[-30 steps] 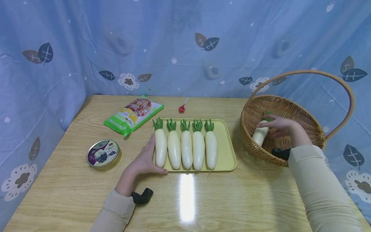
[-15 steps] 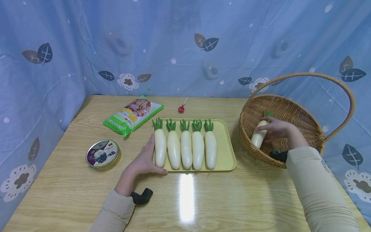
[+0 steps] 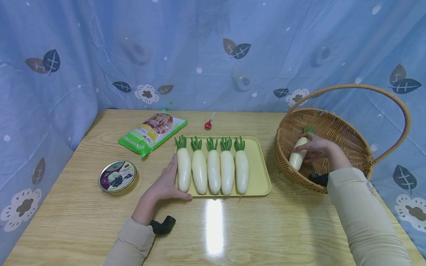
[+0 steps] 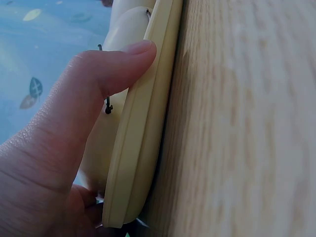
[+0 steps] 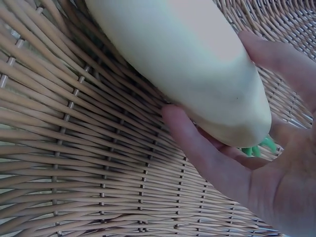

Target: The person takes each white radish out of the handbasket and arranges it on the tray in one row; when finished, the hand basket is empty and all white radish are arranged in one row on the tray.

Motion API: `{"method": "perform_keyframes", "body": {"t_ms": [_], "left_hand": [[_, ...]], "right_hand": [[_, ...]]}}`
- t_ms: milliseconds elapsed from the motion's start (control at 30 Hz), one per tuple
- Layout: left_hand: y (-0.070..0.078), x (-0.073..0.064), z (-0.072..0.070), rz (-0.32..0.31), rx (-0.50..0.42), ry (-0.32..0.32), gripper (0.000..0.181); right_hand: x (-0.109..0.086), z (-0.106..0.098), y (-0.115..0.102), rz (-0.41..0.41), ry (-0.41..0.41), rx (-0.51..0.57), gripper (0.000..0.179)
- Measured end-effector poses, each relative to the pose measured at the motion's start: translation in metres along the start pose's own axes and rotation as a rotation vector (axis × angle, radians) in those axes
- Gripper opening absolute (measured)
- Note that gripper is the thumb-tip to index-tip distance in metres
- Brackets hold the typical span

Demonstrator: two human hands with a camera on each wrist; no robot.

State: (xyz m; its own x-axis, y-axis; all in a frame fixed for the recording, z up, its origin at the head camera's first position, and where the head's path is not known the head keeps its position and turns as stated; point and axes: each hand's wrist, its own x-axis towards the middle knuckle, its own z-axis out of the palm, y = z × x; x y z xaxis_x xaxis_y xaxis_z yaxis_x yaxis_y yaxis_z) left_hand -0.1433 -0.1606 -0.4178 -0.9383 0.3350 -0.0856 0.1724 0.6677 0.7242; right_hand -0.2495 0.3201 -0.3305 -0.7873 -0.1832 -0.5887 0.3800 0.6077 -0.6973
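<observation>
Several white radishes (image 3: pixel 214 173) with green tops lie side by side on a yellow tray (image 3: pixel 259 166). My left hand (image 3: pixel 165 183) grips the tray's near left corner: the thumb lies over the front rim and the fingers run along the left side, beside the leftmost radish. In the left wrist view the thumb crosses the tray rim (image 4: pixel 133 133); the other fingers are mostly hidden. Inside the wicker basket (image 3: pixel 346 144), my right hand (image 3: pixel 321 146) holds another white radish (image 5: pixel 192 64) near its leafy end, thumb and fingers on opposite sides. Its green top (image 5: pixel 259 148) is partly hidden.
A green and white food packet (image 3: pixel 154 132) lies behind the tray on the left, with a round tin (image 3: pixel 118 176) nearer. A red lollipop (image 3: pixel 208 125) lies behind the tray. The basket's tall handle (image 3: pixel 356 87) arches above its rim. Blue curtains surround the table.
In the basket, my right hand and the radish have shifted slightly left, then almost stopped. My left hand and the tray have stayed in place.
</observation>
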Motion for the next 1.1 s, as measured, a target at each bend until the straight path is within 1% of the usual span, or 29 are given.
{"method": "perform_keyframes", "body": {"t_ms": [167, 433, 633, 867, 1100], "left_hand": [[0.001, -0.001, 0.0, 0.001, -0.005, 0.002, 0.144], [0.0, -0.001, 0.0, 0.011, -0.006, 0.011, 0.144], [0.001, -0.001, 0.0, 0.018, -0.014, 0.01, 0.143], [0.003, -0.002, 0.0, 0.006, -0.005, 0.005, 0.143], [0.002, -0.001, -0.001, 0.007, -0.004, 0.009, 0.144]], "right_hand": [[-0.001, 0.0, -0.003, -0.013, 0.023, 0.006, 0.092], [-0.007, -0.005, -0.009, -0.038, 0.025, 0.018, 0.092], [-0.007, -0.011, -0.012, -0.034, 0.027, -0.005, 0.091], [-0.014, -0.018, -0.018, -0.064, 0.027, -0.037, 0.09], [-0.019, -0.02, -0.022, -0.085, 0.031, -0.029, 0.09]]}}
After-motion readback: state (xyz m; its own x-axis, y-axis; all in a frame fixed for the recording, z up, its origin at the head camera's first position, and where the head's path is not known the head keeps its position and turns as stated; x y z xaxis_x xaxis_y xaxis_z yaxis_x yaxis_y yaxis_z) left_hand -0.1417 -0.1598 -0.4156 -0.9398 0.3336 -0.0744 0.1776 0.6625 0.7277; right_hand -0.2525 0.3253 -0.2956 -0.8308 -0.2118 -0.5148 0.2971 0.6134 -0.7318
